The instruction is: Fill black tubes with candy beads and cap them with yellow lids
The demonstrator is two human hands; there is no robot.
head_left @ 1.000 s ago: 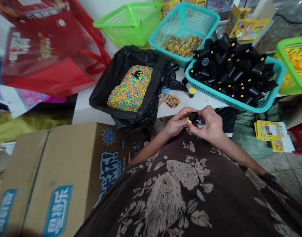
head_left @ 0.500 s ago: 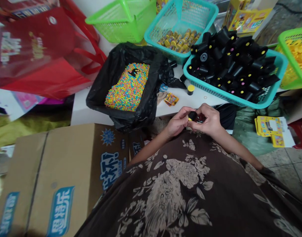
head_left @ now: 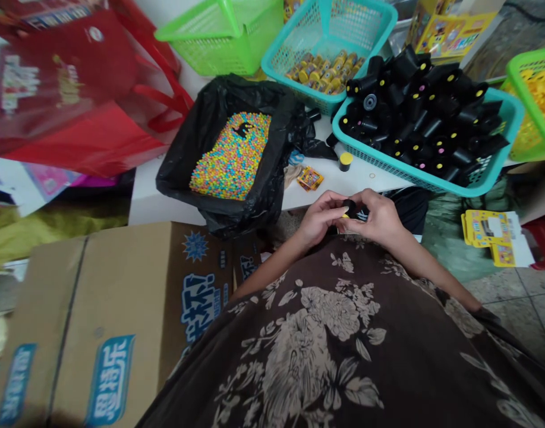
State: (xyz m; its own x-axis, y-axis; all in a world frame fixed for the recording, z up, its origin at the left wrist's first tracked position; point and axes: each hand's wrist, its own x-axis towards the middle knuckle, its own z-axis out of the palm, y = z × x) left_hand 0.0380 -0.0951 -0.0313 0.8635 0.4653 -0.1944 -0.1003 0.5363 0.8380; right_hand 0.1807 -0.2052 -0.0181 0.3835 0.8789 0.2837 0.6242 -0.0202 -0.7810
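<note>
From my remote view, the wearer's left hand [head_left: 319, 219] and right hand [head_left: 380, 220] meet just off the counter's edge, their fingers curled and pinching a short black plastic tube [head_left: 349, 208], with a yellow end showing at its lower side. On the white counter [head_left: 325, 193] ahead, a small black tube with a yellow cap [head_left: 346, 161] stands upright by itself. To the right, a turquoise plastic mesh basket [head_left: 432, 184] is heaped with black tubes [head_left: 415, 113], many showing yellow or pink dots at their ends. A second turquoise basket [head_left: 276, 66] holds a smaller batch of yellow-and-black tubes [head_left: 325, 74]. A large spread of multicoloured candy beads [head_left: 232, 157] remains in a black plastic bag [head_left: 183, 178].
</note>
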